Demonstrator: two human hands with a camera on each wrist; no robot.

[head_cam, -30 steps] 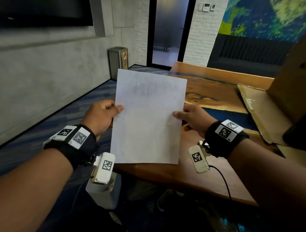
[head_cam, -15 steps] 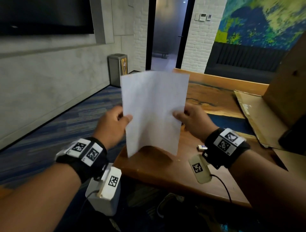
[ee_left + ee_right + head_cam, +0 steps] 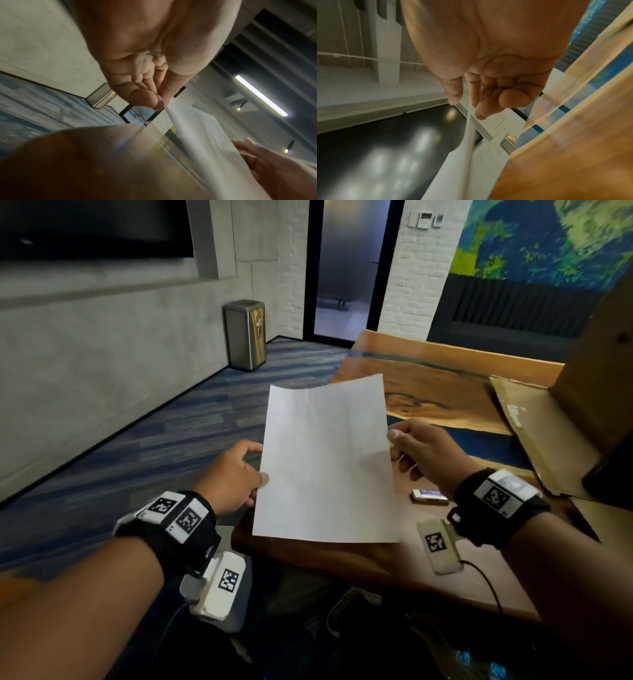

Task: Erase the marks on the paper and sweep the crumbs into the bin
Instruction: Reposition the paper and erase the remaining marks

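A white sheet of paper (image 3: 325,460) hangs over the near left corner of the wooden table (image 3: 376,563), held by both hands. My left hand (image 3: 236,474) pinches its left edge between thumb and fingers; the left wrist view shows that pinch on the paper (image 3: 197,135). My right hand (image 3: 421,453) pinches the right edge, thumb on top, and the paper (image 3: 469,121) shows edge-on in the right wrist view. The sheet's face looks blank; no marks or crumbs show. A small eraser (image 3: 430,496) lies on the table beside my right wrist. A white bin (image 3: 219,590) stands on the floor under my left wrist, partly hidden.
A steel trash can (image 3: 245,335) stands against the far wall by the doorway. Flattened cardboard (image 3: 534,433) and an upright cardboard box (image 3: 596,364) lie on the table's right side. Blue carpet (image 3: 137,446) spreads to the left of the table.
The paper went from held up flat, to bowed with its lower edge curled, to lowered and tilted flatter over the table corner. Both hands came down with it and kept their grip.
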